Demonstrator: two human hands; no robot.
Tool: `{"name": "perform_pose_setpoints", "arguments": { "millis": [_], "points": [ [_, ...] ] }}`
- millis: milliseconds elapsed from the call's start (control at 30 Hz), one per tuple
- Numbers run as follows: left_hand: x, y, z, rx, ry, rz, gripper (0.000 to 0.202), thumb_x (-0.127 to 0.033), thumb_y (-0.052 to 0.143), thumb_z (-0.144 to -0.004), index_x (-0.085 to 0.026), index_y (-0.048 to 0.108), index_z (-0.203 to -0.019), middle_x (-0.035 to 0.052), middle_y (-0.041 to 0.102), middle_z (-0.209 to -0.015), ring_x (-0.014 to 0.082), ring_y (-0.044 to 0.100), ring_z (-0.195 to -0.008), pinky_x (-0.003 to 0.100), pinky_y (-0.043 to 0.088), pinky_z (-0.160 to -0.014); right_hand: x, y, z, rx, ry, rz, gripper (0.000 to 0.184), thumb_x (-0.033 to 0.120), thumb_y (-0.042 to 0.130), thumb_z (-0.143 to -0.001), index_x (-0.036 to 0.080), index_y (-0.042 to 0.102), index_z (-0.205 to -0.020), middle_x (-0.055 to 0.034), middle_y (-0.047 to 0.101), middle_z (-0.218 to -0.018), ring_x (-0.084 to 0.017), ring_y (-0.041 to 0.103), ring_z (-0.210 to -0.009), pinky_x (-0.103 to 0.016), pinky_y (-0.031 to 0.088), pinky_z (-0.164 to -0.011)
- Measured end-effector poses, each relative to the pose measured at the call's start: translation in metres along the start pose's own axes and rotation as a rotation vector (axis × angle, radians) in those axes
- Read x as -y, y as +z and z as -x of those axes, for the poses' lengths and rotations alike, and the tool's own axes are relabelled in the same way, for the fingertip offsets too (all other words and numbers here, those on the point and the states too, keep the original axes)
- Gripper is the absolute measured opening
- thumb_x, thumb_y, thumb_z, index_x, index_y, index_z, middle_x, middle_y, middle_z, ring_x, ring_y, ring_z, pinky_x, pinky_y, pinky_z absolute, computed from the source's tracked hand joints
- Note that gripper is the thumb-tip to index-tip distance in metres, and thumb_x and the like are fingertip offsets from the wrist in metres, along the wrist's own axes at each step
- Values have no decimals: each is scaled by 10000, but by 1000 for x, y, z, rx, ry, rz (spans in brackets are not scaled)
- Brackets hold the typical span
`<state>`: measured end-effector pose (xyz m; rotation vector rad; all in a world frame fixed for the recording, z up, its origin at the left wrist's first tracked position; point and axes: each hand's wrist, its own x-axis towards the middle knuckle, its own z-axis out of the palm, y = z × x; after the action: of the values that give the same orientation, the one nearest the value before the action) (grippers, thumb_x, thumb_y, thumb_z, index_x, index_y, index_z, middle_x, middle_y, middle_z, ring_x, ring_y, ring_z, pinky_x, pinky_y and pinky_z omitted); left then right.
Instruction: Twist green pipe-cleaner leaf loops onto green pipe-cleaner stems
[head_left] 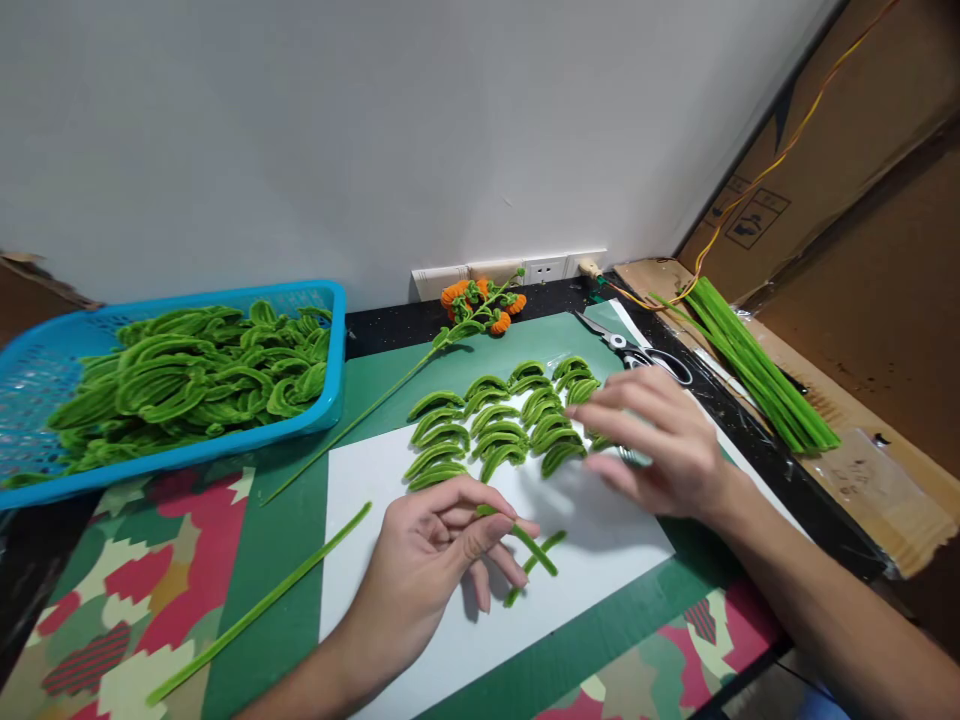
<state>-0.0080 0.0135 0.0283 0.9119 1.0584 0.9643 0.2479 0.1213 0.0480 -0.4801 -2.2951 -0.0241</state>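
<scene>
My left hand (457,535) pinches a short piece of green pipe cleaner (538,553) between thumb and fingers. Below it, another short pipe cleaner piece (517,594) lies on the white sheet (600,545), partly crossed by the held one. My right hand (664,440) hovers over the right side of the sheet, fingers apart, close to the curved green leaf shapes (499,435) laid out in rows. It covers part of the rightmost row. A long green pipe cleaner (262,605) rests to the left of my left hand.
A blue basket (337,350) heaped with green fuzzy leaves (195,370) stands at left. An orange flower stem (390,383) lies behind the rows. Scissors (634,350) and a bundle of green pipe cleaners (765,370) are at right, beneath a yellow-orange wire (784,150).
</scene>
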Motion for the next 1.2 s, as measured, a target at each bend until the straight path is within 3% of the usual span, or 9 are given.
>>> {"name": "perform_pose_setpoints", "arguments": {
  "millis": [100, 200, 267, 367, 567, 800, 1200],
  "points": [
    [-1, 0, 1, -29, 37, -32, 286, -404, 845, -952, -130, 771, -915, 93, 810, -651, 178, 735, -451, 195, 550, -411, 25, 14, -3, -16, -180, -185, 460, 530, 593, -1083, 94, 709, -1173, -103, 733, -841, -237, 636, -738, -400, 474, -616],
    [-3, 1, 1, -69, 53, -32, 287, -410, 847, -951, -139, 759, -916, 67, 787, -600, 147, 676, -377, 185, 525, -390, 37, 25, -2, 33, -222, -199, 262, 339, 663, -1052, 87, 718, -1101, -52, 690, -743, -187, 551, -618, -364, 380, -528],
    [-4, 2, 1, -76, 54, -13, 310, -432, 852, -942, -141, 749, -909, 59, 774, -581, 151, 668, -365, 190, 522, -375, 38, 27, -1, 72, -218, -191, 90, 167, 649, -1022, 112, 717, -1044, -35, 692, -744, -167, 531, -600, -345, 373, -523],
    [-5, 4, 1, -86, 60, 11, 322, -435, 875, -918, -144, 738, -934, 46, 771, -590, 153, 663, -359, 201, 533, -364, 34, 24, 0, 79, -185, -212, 123, 53, 600, -1000, 121, 702, -1001, -45, 715, -766, -157, 561, -617, -323, 403, -538],
    [-4, 5, -2, -193, 106, 28, 287, -389, 872, -924, -160, 719, -1007, 75, 840, -891, 154, 727, -449, 197, 542, -351, 28, 15, 1, 105, -110, -203, 251, 23, 537, -961, 134, 675, -1138, -39, 726, -765, -170, 575, -650, -315, 415, -545],
    [-3, 4, 2, -170, 94, -42, 303, -405, 842, -953, -150, 706, -1043, 4, 732, -568, 133, 654, -378, 175, 516, -372, 28, 17, 2, 182, -124, -183, 277, 38, 493, -964, 150, 643, -1169, 4, 646, -732, -169, 500, -632, -339, 325, -518],
    [-3, 4, 1, -217, 110, -123, 289, -404, 819, -962, -141, 730, -1041, 40, 775, -614, 129, 635, -379, 189, 490, -391, 30, 20, 5, 234, -84, -296, 262, 63, 473, -990, 166, 625, -1176, 3, 597, -767, -163, 491, -666, -323, 326, -557]
  ]
}}
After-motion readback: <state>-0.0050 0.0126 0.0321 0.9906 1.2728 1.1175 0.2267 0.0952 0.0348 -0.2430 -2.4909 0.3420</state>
